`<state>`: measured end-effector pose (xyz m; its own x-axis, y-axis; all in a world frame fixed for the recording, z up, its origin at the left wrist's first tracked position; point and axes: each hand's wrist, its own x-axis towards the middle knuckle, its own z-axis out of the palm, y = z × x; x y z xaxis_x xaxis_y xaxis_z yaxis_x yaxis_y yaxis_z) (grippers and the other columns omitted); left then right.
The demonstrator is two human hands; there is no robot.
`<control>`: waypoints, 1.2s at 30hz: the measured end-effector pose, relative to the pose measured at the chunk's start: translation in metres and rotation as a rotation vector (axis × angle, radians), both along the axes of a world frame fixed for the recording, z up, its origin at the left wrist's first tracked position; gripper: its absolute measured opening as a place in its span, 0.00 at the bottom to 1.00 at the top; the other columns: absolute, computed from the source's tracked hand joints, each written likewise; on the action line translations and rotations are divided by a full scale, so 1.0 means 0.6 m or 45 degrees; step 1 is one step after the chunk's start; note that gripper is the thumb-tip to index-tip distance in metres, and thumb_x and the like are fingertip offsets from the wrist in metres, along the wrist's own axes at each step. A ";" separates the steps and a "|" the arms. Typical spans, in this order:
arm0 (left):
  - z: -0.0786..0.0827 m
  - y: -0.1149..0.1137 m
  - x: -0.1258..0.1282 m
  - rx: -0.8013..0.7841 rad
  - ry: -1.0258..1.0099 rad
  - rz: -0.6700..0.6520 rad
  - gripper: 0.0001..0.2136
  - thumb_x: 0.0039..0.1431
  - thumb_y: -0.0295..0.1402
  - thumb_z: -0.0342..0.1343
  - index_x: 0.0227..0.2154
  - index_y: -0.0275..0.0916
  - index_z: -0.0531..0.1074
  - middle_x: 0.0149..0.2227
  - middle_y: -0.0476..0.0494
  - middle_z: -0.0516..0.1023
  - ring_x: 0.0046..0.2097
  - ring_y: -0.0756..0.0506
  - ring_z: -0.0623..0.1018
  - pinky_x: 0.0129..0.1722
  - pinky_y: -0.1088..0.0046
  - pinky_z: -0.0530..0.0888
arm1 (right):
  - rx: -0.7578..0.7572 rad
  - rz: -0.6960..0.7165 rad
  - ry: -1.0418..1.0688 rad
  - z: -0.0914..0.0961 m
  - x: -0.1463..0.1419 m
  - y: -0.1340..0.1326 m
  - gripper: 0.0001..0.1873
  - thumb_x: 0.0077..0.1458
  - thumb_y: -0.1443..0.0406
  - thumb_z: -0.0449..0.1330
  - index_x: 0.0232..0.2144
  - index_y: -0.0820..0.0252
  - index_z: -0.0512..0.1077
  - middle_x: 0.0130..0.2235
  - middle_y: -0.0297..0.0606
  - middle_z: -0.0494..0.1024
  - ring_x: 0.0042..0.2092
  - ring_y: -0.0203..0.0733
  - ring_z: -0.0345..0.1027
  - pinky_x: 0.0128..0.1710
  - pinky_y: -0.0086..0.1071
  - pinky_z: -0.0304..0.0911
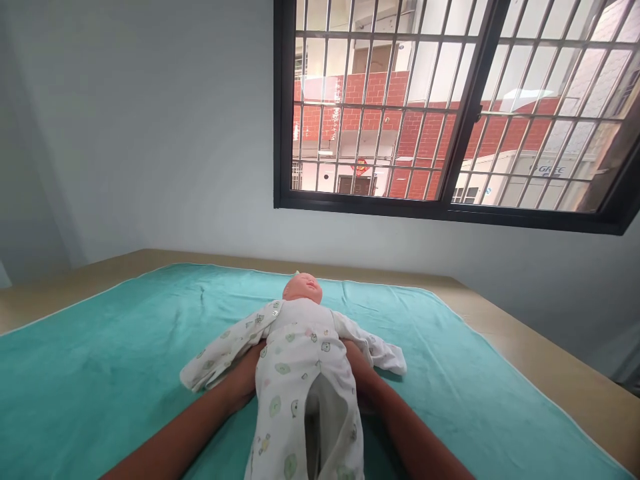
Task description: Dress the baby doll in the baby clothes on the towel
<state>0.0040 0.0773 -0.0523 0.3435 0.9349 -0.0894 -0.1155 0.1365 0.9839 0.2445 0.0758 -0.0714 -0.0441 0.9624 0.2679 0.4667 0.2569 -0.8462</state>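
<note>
A baby doll [303, 288] lies face up, its head away from me, in a white outfit [295, 347] printed with small green and grey figures. The long sleeves spread out to both sides, and the trouser legs run toward me with an open gap between them. My left hand [254, 365] grips the doll's torso from the left, below the sleeve. On the other side my right hand [356, 360] holds the torso just under the right sleeve. The fingers of both hands are hidden behind the doll and its clothing.
Beneath the doll a turquoise cloth [125, 373] covers most of a light wooden table [530, 340]. A grey-white wall [150, 133] stands behind the table's far edge. Above it is a dark-framed window [360, 203] with metal bars.
</note>
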 end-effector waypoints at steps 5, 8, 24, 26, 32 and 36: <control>0.010 0.004 -0.007 0.025 0.072 0.013 0.15 0.50 0.42 0.61 0.36 0.36 0.78 0.34 0.42 0.82 0.38 0.40 0.77 0.37 0.67 0.72 | -0.043 -0.051 0.003 0.000 -0.001 0.002 0.16 0.49 0.56 0.59 0.29 0.62 0.80 0.33 0.44 0.81 0.38 0.53 0.73 0.38 0.39 0.68; 0.020 0.010 -0.015 -0.017 0.198 -0.046 0.11 0.47 0.37 0.62 0.32 0.37 0.79 0.29 0.43 0.81 0.35 0.40 0.78 0.34 0.68 0.72 | -0.028 -0.140 0.021 -0.007 0.001 0.006 0.15 0.50 0.57 0.58 0.34 0.59 0.79 0.39 0.42 0.81 0.41 0.51 0.73 0.41 0.38 0.68; 0.065 0.026 -0.073 0.516 0.689 0.222 0.10 0.53 0.31 0.46 0.27 0.41 0.72 0.24 0.48 0.76 0.25 0.45 0.75 0.27 0.70 0.72 | 0.305 -0.092 0.055 0.023 0.006 -0.004 0.14 0.60 0.57 0.54 0.42 0.54 0.75 0.46 0.37 0.78 0.49 0.44 0.70 0.50 0.37 0.65; 0.057 0.037 -0.075 0.824 0.664 0.345 0.10 0.57 0.32 0.46 0.31 0.42 0.73 0.32 0.46 0.78 0.35 0.44 0.77 0.38 0.67 0.74 | 0.328 -0.060 0.015 0.027 0.001 0.007 0.13 0.60 0.57 0.54 0.42 0.53 0.76 0.47 0.36 0.78 0.50 0.43 0.70 0.52 0.37 0.64; 0.035 0.062 -0.079 1.132 0.769 0.136 0.10 0.59 0.41 0.54 0.39 0.44 0.75 0.58 0.43 0.69 0.63 0.38 0.61 0.63 0.59 0.58 | 0.209 0.164 -0.174 0.072 0.014 0.049 0.09 0.53 0.57 0.62 0.33 0.52 0.79 0.54 0.36 0.74 0.62 0.47 0.58 0.62 0.44 0.54; 0.053 0.059 -0.095 0.832 0.701 -0.094 0.11 0.56 0.45 0.58 0.34 0.44 0.75 0.66 0.46 0.58 0.67 0.36 0.54 0.65 0.56 0.54 | 0.028 0.355 -0.200 0.096 0.029 0.058 0.09 0.47 0.57 0.66 0.32 0.52 0.79 0.63 0.36 0.65 0.68 0.52 0.45 0.64 0.51 0.46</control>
<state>-0.0531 0.1126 -0.0207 0.4716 0.8336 0.2876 0.3886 -0.4892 0.7808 0.2617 0.1105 -0.0138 -0.3481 0.9014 0.2574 0.5004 0.4109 -0.7621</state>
